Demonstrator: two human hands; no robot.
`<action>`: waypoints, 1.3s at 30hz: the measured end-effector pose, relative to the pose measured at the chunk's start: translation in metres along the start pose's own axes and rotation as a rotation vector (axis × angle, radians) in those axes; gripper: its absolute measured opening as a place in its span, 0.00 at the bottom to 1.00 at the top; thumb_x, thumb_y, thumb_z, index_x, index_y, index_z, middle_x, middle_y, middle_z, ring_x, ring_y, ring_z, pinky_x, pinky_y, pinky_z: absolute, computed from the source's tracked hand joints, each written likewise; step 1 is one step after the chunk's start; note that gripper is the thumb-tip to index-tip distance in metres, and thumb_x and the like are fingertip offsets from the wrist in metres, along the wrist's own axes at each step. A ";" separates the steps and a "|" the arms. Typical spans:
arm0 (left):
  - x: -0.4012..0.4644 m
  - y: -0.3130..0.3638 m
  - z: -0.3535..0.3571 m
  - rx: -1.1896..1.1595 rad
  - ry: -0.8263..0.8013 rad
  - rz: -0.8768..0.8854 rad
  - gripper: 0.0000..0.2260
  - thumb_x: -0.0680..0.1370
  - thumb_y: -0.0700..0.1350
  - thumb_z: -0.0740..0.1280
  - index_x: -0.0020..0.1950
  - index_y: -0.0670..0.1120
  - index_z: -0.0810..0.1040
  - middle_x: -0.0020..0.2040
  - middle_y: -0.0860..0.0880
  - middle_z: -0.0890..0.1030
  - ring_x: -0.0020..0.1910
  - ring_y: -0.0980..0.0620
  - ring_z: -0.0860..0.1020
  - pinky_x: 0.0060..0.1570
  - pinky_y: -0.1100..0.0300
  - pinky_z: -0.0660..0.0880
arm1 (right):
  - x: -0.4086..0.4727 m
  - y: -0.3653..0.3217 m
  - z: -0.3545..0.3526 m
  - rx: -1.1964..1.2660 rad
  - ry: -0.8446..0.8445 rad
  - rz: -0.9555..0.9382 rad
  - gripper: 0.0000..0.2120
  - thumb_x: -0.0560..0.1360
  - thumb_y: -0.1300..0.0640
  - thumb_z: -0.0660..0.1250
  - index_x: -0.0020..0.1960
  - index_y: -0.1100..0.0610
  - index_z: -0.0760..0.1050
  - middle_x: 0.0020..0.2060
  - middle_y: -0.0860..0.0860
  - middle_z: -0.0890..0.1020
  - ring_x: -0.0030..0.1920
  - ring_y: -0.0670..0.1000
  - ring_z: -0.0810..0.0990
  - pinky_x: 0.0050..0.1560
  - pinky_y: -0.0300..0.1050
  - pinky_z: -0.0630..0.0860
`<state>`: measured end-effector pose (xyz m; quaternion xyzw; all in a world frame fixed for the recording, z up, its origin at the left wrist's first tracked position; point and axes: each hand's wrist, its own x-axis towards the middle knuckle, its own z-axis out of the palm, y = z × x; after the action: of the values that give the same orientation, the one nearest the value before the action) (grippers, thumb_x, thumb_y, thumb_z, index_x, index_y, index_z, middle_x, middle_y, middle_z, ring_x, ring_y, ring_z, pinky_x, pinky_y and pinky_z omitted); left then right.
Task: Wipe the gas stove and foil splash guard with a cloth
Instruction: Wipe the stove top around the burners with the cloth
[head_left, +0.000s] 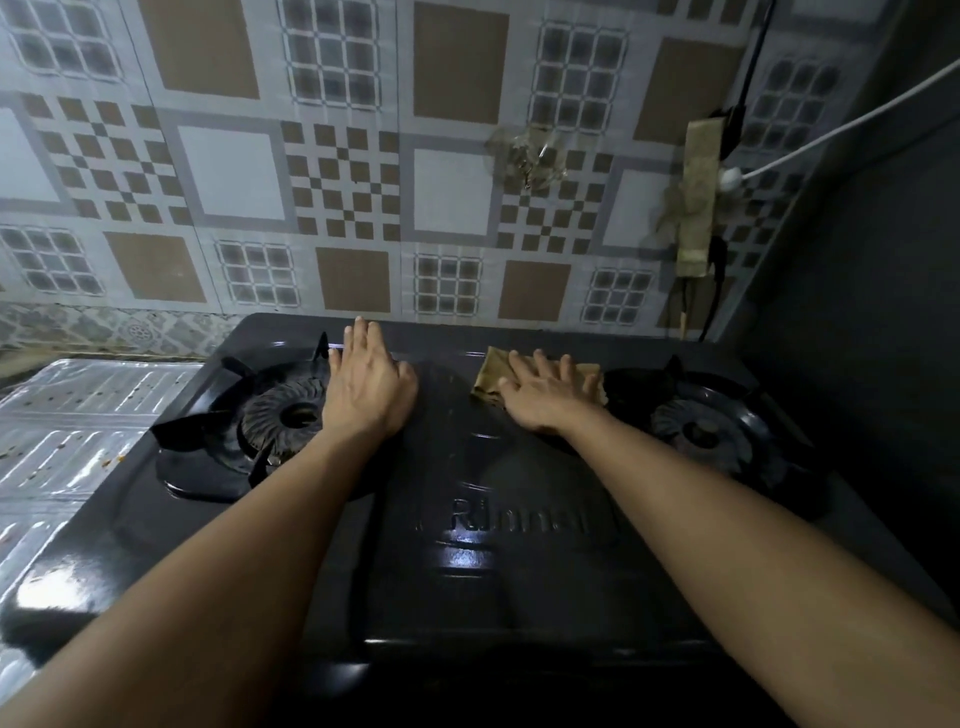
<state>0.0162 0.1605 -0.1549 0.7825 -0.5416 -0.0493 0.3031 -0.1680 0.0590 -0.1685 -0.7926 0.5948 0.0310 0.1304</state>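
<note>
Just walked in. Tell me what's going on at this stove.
A person is wiping a black two-burner gas stove. The right hand presses a brownish cloth flat on the stove top, between the burners and toward the back. The left hand rests flat on the stove beside the left burner, holding nothing. The foil splash guard lies flat to the left of the stove, with food specks on it and no hand on it.

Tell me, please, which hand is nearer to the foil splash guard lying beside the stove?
Left. The left hand rests by the near burner; the right hand presses the cloth farther from the foil splash guard.
</note>
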 end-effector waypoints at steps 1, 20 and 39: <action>0.000 0.001 0.000 0.006 -0.003 -0.003 0.27 0.80 0.45 0.52 0.77 0.38 0.52 0.79 0.41 0.51 0.78 0.45 0.48 0.75 0.49 0.44 | -0.011 0.001 0.006 0.000 0.001 -0.014 0.29 0.79 0.38 0.42 0.77 0.42 0.39 0.78 0.48 0.40 0.76 0.61 0.36 0.70 0.68 0.35; -0.006 0.006 -0.003 0.204 0.079 0.295 0.17 0.77 0.42 0.64 0.65 0.38 0.74 0.68 0.39 0.72 0.66 0.37 0.69 0.66 0.42 0.66 | -0.168 0.026 0.040 0.025 0.065 -0.120 0.29 0.78 0.37 0.44 0.77 0.40 0.42 0.78 0.45 0.41 0.77 0.53 0.37 0.73 0.60 0.34; -0.100 0.133 0.043 0.190 -0.329 0.725 0.15 0.77 0.44 0.61 0.62 0.47 0.78 0.67 0.49 0.76 0.68 0.47 0.70 0.69 0.46 0.62 | -0.253 0.150 0.061 -0.136 0.438 -0.120 0.28 0.78 0.37 0.38 0.75 0.41 0.56 0.76 0.44 0.58 0.76 0.49 0.53 0.74 0.55 0.48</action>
<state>-0.1507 0.1998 -0.1444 0.5473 -0.8257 -0.0136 0.1363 -0.3781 0.2713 -0.2011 -0.8213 0.5574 -0.1092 -0.0539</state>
